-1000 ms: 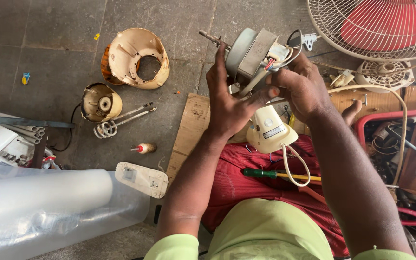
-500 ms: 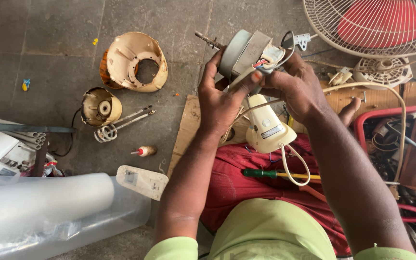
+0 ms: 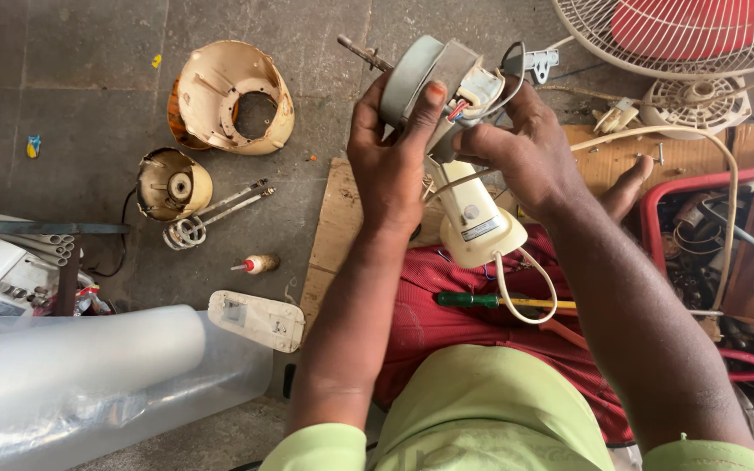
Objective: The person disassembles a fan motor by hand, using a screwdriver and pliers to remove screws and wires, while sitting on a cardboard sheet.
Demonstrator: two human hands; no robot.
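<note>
The left hand [image 3: 390,166] grips the grey metal fan motor with its protruding shaft [image 3: 429,74] from the left side — fingers curled round the casing, thumb pressed on its face. The right hand [image 3: 525,144] closes on the motor's right side, fingertips pinching at the wired white terminal block [image 3: 482,87]. The motor is held in the air above the person's lap, over the cream plastic fan neck housing [image 3: 477,222] and the red cloth [image 3: 447,305]. A green-handled screwdriver [image 3: 469,300] lies on the cloth. On the concrete floor [image 3: 89,105] to the left lie a cream plastic motor cover [image 3: 233,96], a small round cream housing [image 3: 172,183] and a white flat plastic plate [image 3: 255,319]. A red-bladed fan with a wire guard [image 3: 682,35] sits at upper right.
</note>
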